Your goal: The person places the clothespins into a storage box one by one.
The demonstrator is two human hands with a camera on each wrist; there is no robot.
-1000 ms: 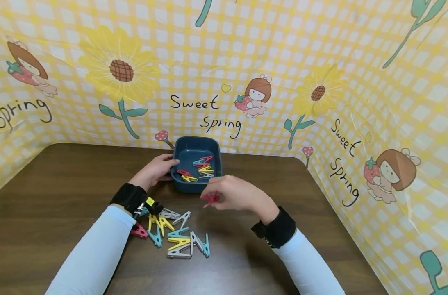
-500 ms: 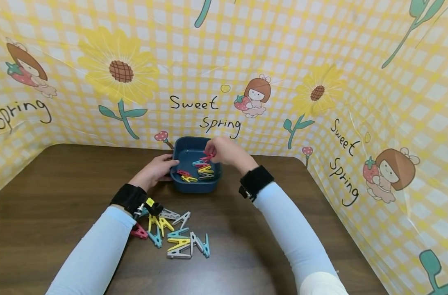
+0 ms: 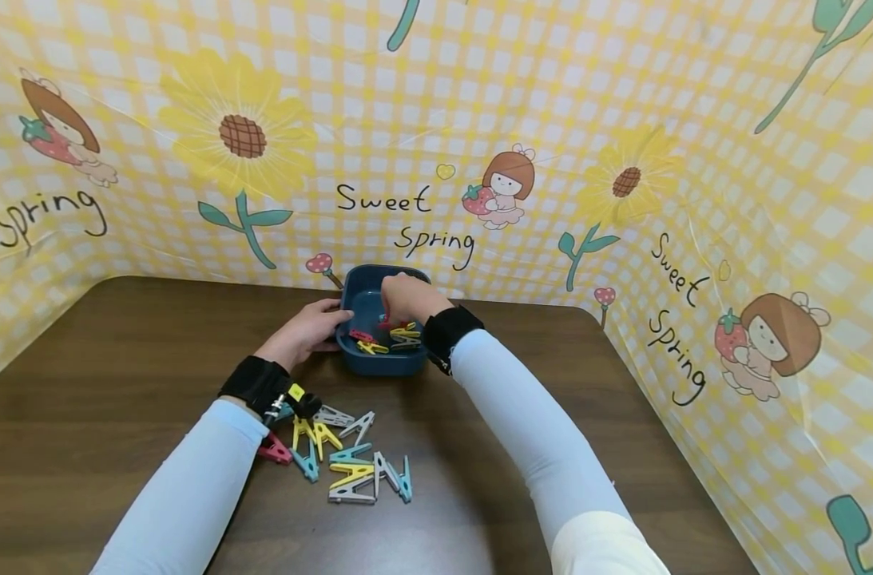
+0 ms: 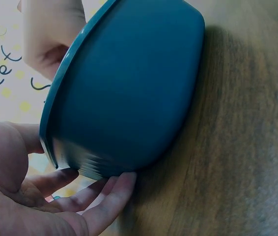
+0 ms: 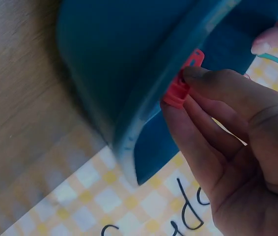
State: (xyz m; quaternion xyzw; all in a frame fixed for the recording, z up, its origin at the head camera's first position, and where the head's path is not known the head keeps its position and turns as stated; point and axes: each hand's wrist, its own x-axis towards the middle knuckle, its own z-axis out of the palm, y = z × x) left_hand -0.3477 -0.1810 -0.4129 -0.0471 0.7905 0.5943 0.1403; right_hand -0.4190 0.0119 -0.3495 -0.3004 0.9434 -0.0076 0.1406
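A dark blue plastic basin (image 3: 382, 365) stands at the back of the table with several clothespins in it, among them a yellow clothespin (image 3: 373, 348). My left hand (image 3: 307, 329) holds the basin's left side, thumb over the rim and fingers against the outer wall, as the left wrist view shows. My right hand (image 3: 410, 297) reaches over the right rim into the basin. Between its thumb and fingers it pinches a red clothespin (image 5: 179, 88), seen close in the right wrist view. The head view hides most of that clothespin behind the hand.
Loose clothespins in several colours lie on the wooden table (image 3: 156, 359) in front of the basin, including a teal clothespin (image 3: 405, 481) and a grey clothespin (image 3: 353, 493). A red clothespin (image 3: 275, 450) lies beside the left forearm. Yellow checked cloth (image 3: 551, 96) walls the back and right.
My right hand has carried the red clothespin from in front of the basin, over its right rim and down inside. My left hand has kept its hold on the rim.
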